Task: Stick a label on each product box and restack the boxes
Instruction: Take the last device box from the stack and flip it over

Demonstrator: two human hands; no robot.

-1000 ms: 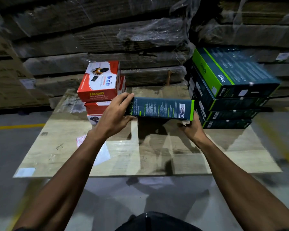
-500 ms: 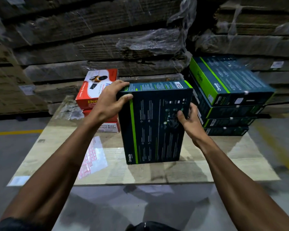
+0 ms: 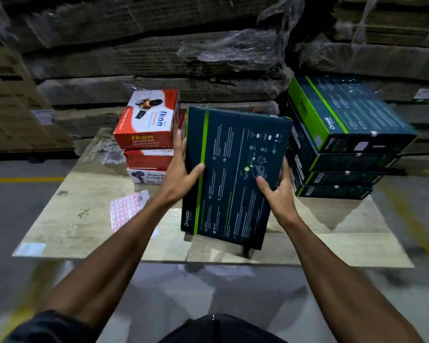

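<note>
A sheet of pink labels (image 3: pixel 126 211) lies on the left part of the board (image 3: pixel 60 229). Behind it, near the board's far edge, stands a stack of red Ikon boxes (image 3: pixel 148 137). The left hand (image 3: pixel 181 174) and the right hand (image 3: pixel 279 191) grip a dark Omada box (image 3: pixel 233 174) by its side edges over the board's middle (tilted, its lower corner close to the near edge). A stack of Omada boxes (image 3: pixel 344 144) occupies the far right corner.
</note>
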